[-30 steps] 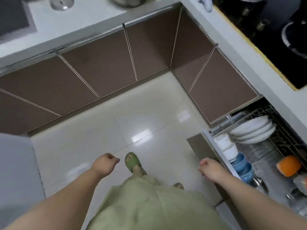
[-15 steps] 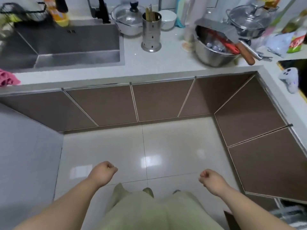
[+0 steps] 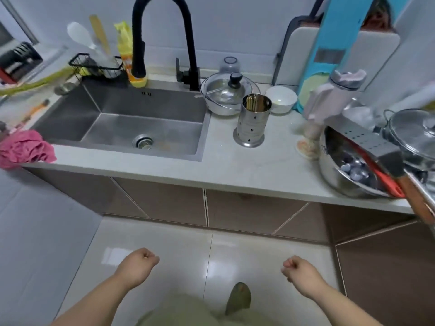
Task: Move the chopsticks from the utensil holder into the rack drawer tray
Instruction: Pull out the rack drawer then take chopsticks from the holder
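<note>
Head view has swung up from the floor: utensil holder with chopsticks now ahead of the empty, loosely fisted left hand and right hand.

We see the utensil holder upright on the countertop, right of the sink; the chopsticks stand inside it; a lidded pot sits behind it to the left, a bowl behind it to the right; the faucet rises behind the sink; both hands, left hand and right hand, hang over the floor, before the cabinets.
</note>
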